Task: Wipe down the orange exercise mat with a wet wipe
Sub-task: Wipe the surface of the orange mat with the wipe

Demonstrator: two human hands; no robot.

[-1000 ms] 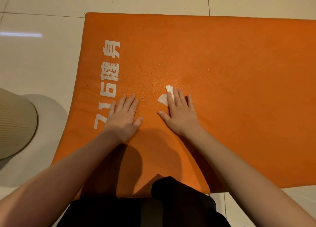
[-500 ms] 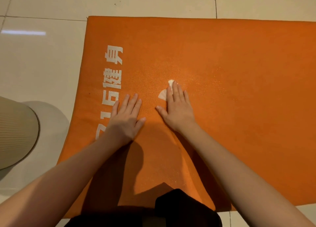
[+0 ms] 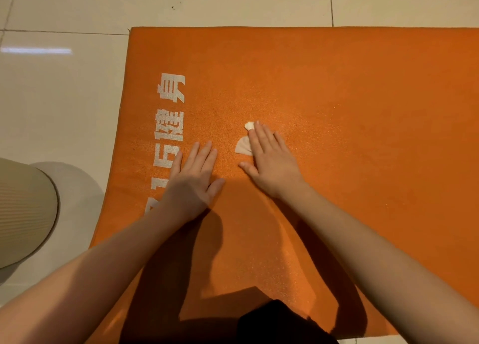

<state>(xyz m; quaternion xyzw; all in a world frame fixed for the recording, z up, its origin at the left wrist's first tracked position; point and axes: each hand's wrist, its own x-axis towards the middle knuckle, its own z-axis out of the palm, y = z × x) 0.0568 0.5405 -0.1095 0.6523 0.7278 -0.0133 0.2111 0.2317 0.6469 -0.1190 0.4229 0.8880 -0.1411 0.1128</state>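
Orange exercise mat (image 3: pixel 337 110): laid flat on the pale tiled floor (image 3: pixel 64 97), filling most of the view; its far edge and left edge are seen, and white lettering (image 3: pixel 168 126) is printed along the left side.
Wet wipe (image 3: pixel 243 146): a small white crumpled piece, lying on the mat near its middle, to the right of the lettering. It is pinned under the fingers of the right hand; one part shows beside the index finger and a smaller tip shows just past the fingertips.
Right hand (image 3: pixel 272 167): pressed palm down on the mat, fingers straight and close together over the wipe, thumb spread to the left. Nothing is gripped; the wipe is held only by flat pressure.
Left hand (image 3: pixel 193 180): laid flat on the mat just left of the right hand, apart from the wipe, fingers straight, thumb out to the right. Its outer edge lies against the lower characters of the lettering.
Beige ribbed object (image 3: pixel 23 214): seen on the floor at the left edge, apart from the mat; what it is cannot be told.
Dark clothing (image 3: pixel 280 323): seen at the bottom edge, over the mat's near side.
Change since one second ago: the right hand and wipe are placed slightly farther up the mat, and the first digit of the lettering is now covered by the left forearm. Both hands are kept flat as before.
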